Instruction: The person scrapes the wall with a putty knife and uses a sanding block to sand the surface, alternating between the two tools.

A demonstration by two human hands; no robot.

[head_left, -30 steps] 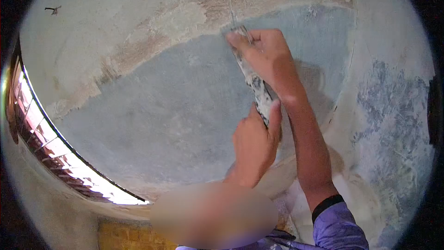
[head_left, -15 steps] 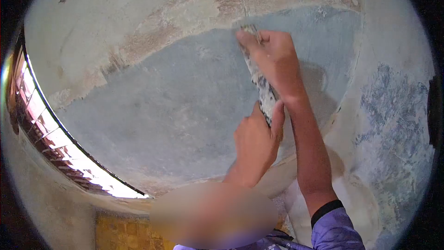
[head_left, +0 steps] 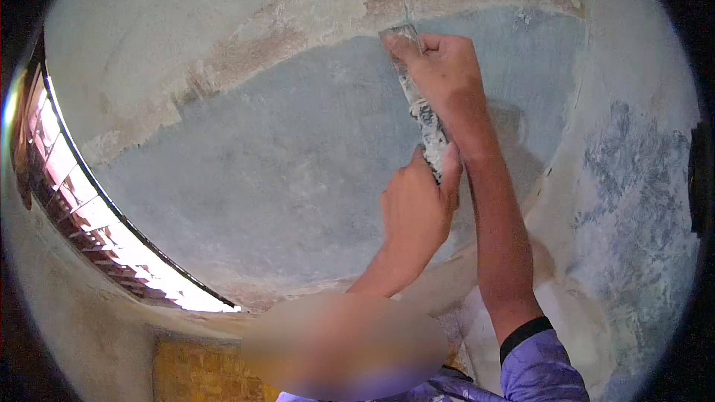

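Scraper [head_left: 431,132] is gripped by left hand [head_left: 415,205] and right hand [head_left: 450,82] before a patchy grey wall [head_left: 261,149] near a window [head_left: 97,217].

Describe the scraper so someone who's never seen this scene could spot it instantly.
Start at the big blue-grey patch. Right of its middle, the right hand, above, and the left hand, below, hold the scraper. Long and narrow, it is set apart from hands and patch by its blotchy black-and-white smears.

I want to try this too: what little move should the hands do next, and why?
Maybe nudge the scraper up along the crack: the crack shows just above its tip, and the left hand and right hand both hold it.
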